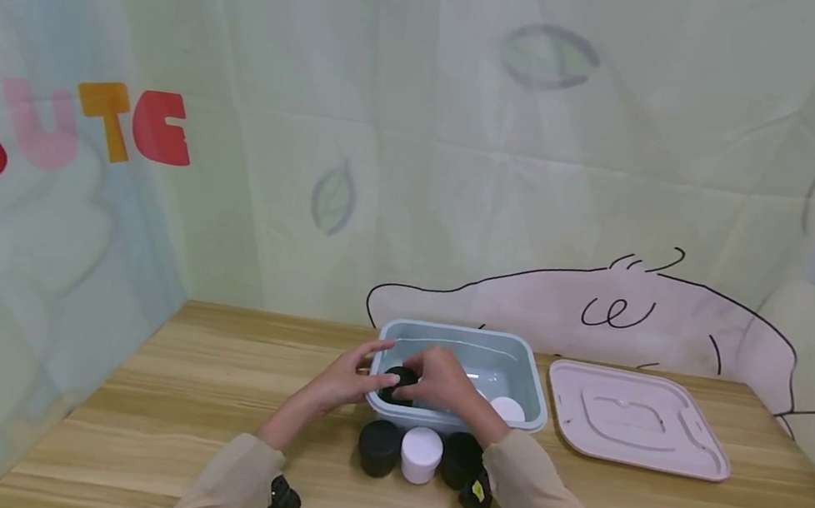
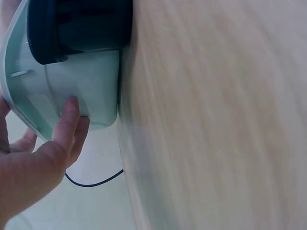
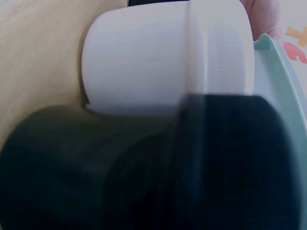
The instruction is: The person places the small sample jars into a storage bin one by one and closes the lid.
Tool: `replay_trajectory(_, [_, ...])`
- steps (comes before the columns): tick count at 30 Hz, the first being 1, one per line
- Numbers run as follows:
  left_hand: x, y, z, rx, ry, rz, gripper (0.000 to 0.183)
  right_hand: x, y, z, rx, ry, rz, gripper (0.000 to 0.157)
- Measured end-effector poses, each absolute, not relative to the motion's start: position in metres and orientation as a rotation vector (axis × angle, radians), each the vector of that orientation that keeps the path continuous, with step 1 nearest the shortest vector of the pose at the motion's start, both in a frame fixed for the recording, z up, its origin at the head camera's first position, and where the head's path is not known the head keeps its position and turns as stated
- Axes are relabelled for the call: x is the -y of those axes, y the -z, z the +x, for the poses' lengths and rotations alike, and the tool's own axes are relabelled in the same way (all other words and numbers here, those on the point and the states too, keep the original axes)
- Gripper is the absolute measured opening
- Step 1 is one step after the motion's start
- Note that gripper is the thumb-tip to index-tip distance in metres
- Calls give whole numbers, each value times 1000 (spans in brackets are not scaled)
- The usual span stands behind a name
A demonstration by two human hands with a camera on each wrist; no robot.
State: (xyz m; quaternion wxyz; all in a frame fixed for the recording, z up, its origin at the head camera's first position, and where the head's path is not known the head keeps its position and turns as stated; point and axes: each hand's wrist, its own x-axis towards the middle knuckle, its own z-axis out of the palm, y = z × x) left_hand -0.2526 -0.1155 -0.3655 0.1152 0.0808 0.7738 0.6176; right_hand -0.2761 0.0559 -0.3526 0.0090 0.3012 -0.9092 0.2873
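Observation:
Inside a light blue plastic bin point(image 1: 460, 419) is a black lidded jar point(image 1: 404, 377), near the left wall. My right hand point(image 1: 442, 379) reaches over the front rim and pinches this jar, its fingers bent down around the top. At the bin's left side, my left hand point(image 1: 343, 381) grips the wall; its thumb comes over the rim to the black jar. In the left wrist view, fingers point(image 2: 67, 124) of that hand lie against the bin's outer wall. A white round-topped jar point(image 1: 508, 409) is inside the bin at the right.
In front of the bin stand a black jar point(image 1: 379, 448), a white jar point(image 1: 421, 455) and another black jar point(image 1: 460, 459), partly hidden by the right wrist camera point(image 1: 475, 496). A pale pink lid point(image 1: 636, 431) lies to the right on the wooden table point(image 1: 210, 399). A printed cloth point(image 1: 271, 188) hangs behind.

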Motion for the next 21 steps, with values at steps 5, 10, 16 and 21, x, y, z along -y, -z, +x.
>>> replay_trajectory(5, [116,365,-252,-2279,-1802,236,61,-58,353,-275,2829,-888,956,25])
replay_trajectory(10, [115,366,-252,-2281,-1802,231,60,-59,353,-275,2844,-882,960,29])
replay_trajectory(16, [115,367,-252,-2256,-1818,263,61,-65,348,-271,2887,-954,867,42])
replay_trajectory(21, [115,368,-253,-2256,-1823,257,61,-78,337,-266,2824,-1084,843,44])
